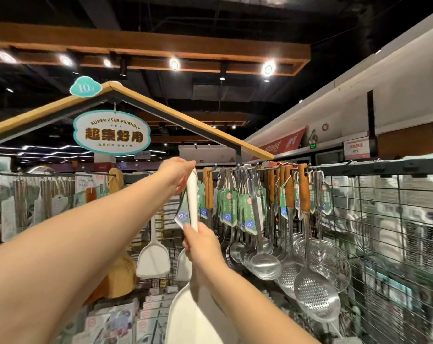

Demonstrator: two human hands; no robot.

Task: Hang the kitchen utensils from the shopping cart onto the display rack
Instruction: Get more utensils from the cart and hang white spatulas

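White spatula [192, 194], head view: both hands are holding it upright in front of the display rack [359, 168]. The left hand [178, 173] is pinching the top end of the handle, raised to the level of the rack's top rail. The right hand [201, 247] is gripping the handle lower down, fingers curled round it, just above the broad blade, which is reaching to the bottom edge of the view. A green price tag [183, 214] is hanging against the left side of the spatula's handle, between the two hands.

Left of the spatula, a second white turner [153, 256] is hanging from the rack, with wooden boards [122, 276] further left. Just right of the spatula, steel ladles [265, 265] are hanging in a dense row with green tags. Further right, perforated skimmers [316, 296] and wooden-handled utensils [304, 187] are hanging from the same rail. Above and left of the spatula, an oval sign [111, 132] is hanging from a wooden roof frame [185, 120]. Below and left of the spatula, packaged goods [126, 319] are lying in rows. Whether the spatula's handle is on a hook cannot be told.
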